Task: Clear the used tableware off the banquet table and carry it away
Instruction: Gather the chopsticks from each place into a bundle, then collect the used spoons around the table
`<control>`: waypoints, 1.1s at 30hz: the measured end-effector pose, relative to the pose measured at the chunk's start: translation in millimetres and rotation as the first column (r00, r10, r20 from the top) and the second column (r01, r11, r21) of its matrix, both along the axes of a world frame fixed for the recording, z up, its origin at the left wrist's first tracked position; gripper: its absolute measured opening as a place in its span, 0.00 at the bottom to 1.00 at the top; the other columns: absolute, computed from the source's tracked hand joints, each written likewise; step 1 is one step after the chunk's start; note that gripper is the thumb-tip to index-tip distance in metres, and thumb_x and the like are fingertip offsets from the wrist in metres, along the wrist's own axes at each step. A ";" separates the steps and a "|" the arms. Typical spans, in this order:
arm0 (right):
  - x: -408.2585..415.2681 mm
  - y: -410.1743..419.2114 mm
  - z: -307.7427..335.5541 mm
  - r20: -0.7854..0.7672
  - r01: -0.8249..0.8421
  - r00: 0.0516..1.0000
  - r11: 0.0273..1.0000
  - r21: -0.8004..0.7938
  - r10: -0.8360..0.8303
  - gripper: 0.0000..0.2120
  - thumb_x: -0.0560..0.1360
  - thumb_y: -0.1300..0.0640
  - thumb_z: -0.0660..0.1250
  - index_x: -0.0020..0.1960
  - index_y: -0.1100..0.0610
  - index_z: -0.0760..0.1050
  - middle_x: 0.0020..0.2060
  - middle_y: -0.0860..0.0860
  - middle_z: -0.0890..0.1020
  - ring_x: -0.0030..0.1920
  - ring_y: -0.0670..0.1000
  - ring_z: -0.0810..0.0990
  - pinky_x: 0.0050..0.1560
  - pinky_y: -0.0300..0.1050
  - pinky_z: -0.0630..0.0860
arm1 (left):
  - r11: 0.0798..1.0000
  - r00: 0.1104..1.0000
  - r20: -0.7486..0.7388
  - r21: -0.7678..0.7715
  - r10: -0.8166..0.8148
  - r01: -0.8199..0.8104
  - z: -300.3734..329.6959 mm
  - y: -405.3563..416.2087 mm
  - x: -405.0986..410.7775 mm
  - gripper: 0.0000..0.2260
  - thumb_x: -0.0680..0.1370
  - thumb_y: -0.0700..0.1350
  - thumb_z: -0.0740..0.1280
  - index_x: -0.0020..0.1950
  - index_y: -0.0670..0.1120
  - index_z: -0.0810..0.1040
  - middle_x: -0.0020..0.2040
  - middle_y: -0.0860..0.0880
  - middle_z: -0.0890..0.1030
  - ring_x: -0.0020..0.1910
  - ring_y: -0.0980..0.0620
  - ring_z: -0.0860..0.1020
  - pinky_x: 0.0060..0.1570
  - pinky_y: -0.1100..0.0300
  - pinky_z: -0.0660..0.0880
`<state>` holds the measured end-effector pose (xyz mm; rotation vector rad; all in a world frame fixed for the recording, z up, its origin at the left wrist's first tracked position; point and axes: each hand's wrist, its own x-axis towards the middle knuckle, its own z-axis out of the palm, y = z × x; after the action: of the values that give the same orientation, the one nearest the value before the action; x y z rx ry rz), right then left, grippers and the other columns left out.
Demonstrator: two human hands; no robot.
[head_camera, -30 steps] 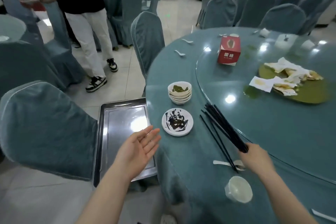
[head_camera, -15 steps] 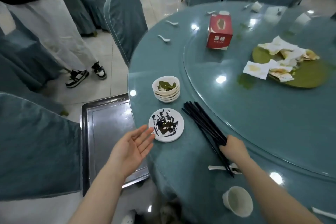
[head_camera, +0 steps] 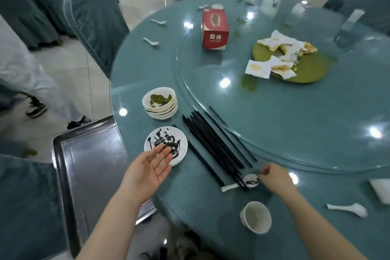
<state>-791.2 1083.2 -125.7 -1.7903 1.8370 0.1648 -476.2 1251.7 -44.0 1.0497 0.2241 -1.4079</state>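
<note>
A stack of white bowls (head_camera: 160, 102) with green leftovers stands near the table's (head_camera: 130, 82) edge. In front of it lies a sauce-smeared white saucer (head_camera: 168, 139). My left hand (head_camera: 149, 167) hovers palm up, fingers straight, over the saucer's near rim. A bundle of black chopsticks (head_camera: 211, 141) lies loose on the cloth, its near ends across a white spoon (head_camera: 230, 187). My right hand (head_camera: 274, 179) sits beside the spoon's bowl with curled fingers; whether it holds anything is unclear. A white cup (head_camera: 255, 217) stands closer to me.
A metal tray (head_camera: 92, 164) sits left of the table, by a covered chair (head_camera: 25, 207). The glass turntable (head_camera: 295, 122) carries a red tissue box (head_camera: 215, 29) and a green plate (head_camera: 306, 70) with soiled napkins. More spoons (head_camera: 348, 209) lie around. A person's legs (head_camera: 21, 70) are at left.
My right hand has let go of the chopsticks, which now lie spread on the table, and moved beside the spoon. My left hand has moved forward over the saucer. The view tilted down.
</note>
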 end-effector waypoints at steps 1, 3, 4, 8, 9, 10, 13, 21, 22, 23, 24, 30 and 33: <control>-3.5 3.4 -2.0 0.019 0.006 1.000 1.000 0.016 -0.006 0.04 0.72 0.56 0.68 0.46 0.53 0.75 0.45 0.52 0.82 0.44 0.53 0.77 0.42 0.40 0.69 | 1.000 1.000 0.000 -0.008 -0.012 0.012 -0.1 -3.6 -3.0 0.09 0.78 0.43 0.61 0.54 0.45 0.79 0.47 0.48 0.85 0.41 0.52 0.85 0.51 0.55 0.75; -6.8 8.2 -6.2 0.094 0.048 0.994 0.998 0.031 -0.050 0.04 0.73 0.59 0.66 0.47 0.55 0.78 0.44 0.51 0.82 0.45 0.52 0.78 0.44 0.41 0.71 | 0.999 0.999 0.005 -0.011 -0.039 0.039 0.3 -10.5 -9.7 0.09 0.78 0.43 0.61 0.53 0.45 0.79 0.47 0.48 0.86 0.41 0.52 0.85 0.52 0.55 0.75; -6.2 10.4 -7.1 0.135 0.079 0.987 0.996 0.032 -0.083 0.07 0.74 0.61 0.64 0.48 0.56 0.80 0.43 0.51 0.83 0.45 0.53 0.79 0.45 0.41 0.73 | 0.998 0.999 0.006 -0.008 -0.054 0.054 0.3 -13.3 -13.3 0.09 0.78 0.43 0.61 0.53 0.45 0.79 0.47 0.48 0.86 0.40 0.52 0.85 0.51 0.55 0.75; 3.0 20.4 -5.3 0.180 0.072 0.981 0.997 0.011 -0.073 0.06 0.74 0.52 0.66 0.40 0.53 0.78 0.32 0.47 0.79 0.36 0.49 0.78 0.32 0.37 0.69 | 0.992 0.992 0.006 -0.005 -0.123 0.123 1.1 -21.8 -24.9 0.09 0.79 0.43 0.60 0.54 0.46 0.79 0.46 0.49 0.85 0.41 0.52 0.84 0.50 0.56 0.75; 5.2 22.4 -3.6 0.165 0.083 0.983 0.996 -0.010 -0.081 0.05 0.73 0.52 0.68 0.39 0.51 0.77 0.33 0.46 0.79 0.36 0.48 0.77 0.31 0.37 0.67 | 0.990 0.990 0.009 -0.005 -0.139 0.139 1.8 -22.8 -26.8 0.09 0.79 0.43 0.61 0.55 0.46 0.79 0.47 0.49 0.85 0.42 0.52 0.83 0.50 0.56 0.75; 6.6 24.3 -1.2 0.159 0.121 0.981 0.992 -0.036 -0.114 0.03 0.72 0.54 0.69 0.40 0.51 0.77 0.34 0.47 0.79 0.37 0.49 0.76 0.32 0.38 0.67 | 0.988 0.988 0.012 -0.008 -0.155 0.155 2.3 -23.1 -27.9 0.09 0.79 0.44 0.61 0.55 0.46 0.79 0.47 0.49 0.85 0.43 0.52 0.83 0.51 0.56 0.75; 2.8 34.6 9.2 0.225 0.340 0.931 0.909 -0.242 -0.288 0.03 0.72 0.61 0.66 0.40 0.55 0.74 0.37 0.52 0.79 0.38 0.53 0.73 0.37 0.43 0.66 | 0.980 0.981 0.012 -0.032 -0.195 0.195 5.3 -23.6 -27.0 0.09 0.78 0.44 0.61 0.55 0.46 0.78 0.48 0.49 0.85 0.44 0.52 0.83 0.51 0.57 0.75; -22.7 81.2 60.7 0.464 0.576 0.804 0.684 -0.448 -0.373 0.07 0.70 0.63 0.68 0.39 0.54 0.71 0.37 0.50 0.77 0.39 0.52 0.73 0.40 0.43 0.63 | 0.940 0.942 0.061 -0.074 -0.329 0.333 13.5 -30.0 -43.1 0.08 0.80 0.45 0.60 0.53 0.49 0.78 0.44 0.50 0.85 0.38 0.54 0.83 0.44 0.58 0.76; -23.2 88.3 65.1 0.499 0.609 0.776 0.667 -0.429 -0.387 0.06 0.70 0.62 0.68 0.39 0.54 0.72 0.37 0.50 0.78 0.38 0.51 0.74 0.40 0.43 0.65 | 0.931 0.933 0.089 -0.081 -0.349 0.356 14.9 -31.8 -46.3 0.08 0.80 0.44 0.60 0.53 0.49 0.78 0.43 0.50 0.85 0.39 0.54 0.83 0.44 0.59 0.76; -23.3 95.4 68.9 0.539 0.638 0.744 0.660 -0.396 -0.396 0.06 0.70 0.61 0.69 0.39 0.54 0.72 0.37 0.50 0.80 0.38 0.51 0.76 0.41 0.43 0.68 | 0.920 0.920 0.129 -0.088 -0.370 0.382 16.6 -33.9 -50.4 0.08 0.80 0.43 0.60 0.53 0.49 0.78 0.43 0.51 0.85 0.40 0.54 0.83 0.45 0.58 0.75; -22.8 102.8 73.1 0.584 0.664 0.705 0.662 -0.347 -0.401 0.05 0.70 0.59 0.69 0.39 0.54 0.73 0.36 0.50 0.81 0.39 0.52 0.79 0.41 0.45 0.72 | 0.904 0.899 0.190 -0.094 -0.396 0.418 18.8 -36.7 -55.4 0.09 0.80 0.41 0.60 0.53 0.49 0.78 0.43 0.51 0.85 0.41 0.54 0.82 0.45 0.58 0.75; -15.6 137.9 97.6 0.758 0.745 0.516 0.646 -0.166 -0.400 0.06 0.70 0.60 0.71 0.37 0.54 0.75 0.28 0.46 0.82 0.32 0.54 0.83 0.42 0.57 0.81 | 0.623 0.369 0.808 -0.003 -0.459 0.783 40.2 -49.7 -109.0 0.11 0.78 0.36 0.65 0.51 0.50 0.81 0.47 0.54 0.85 0.48 0.56 0.81 0.50 0.67 0.75; -17.2 145.0 108.0 0.787 0.749 0.480 0.649 -0.137 -0.388 0.05 0.69 0.61 0.72 0.38 0.55 0.76 0.28 0.47 0.82 0.31 0.54 0.83 0.39 0.53 0.82 | 0.403 -0.162 0.947 0.267 -0.276 0.876 48.8 -53.8 -139.2 0.10 0.76 0.42 0.68 0.57 0.50 0.82 0.51 0.56 0.83 0.51 0.59 0.80 0.56 0.64 0.74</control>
<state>-808.4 1228.1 -17.7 -1.0529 1.8248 -1.1950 -615.5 1197.9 4.7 1.4192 -1.8838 -1.1614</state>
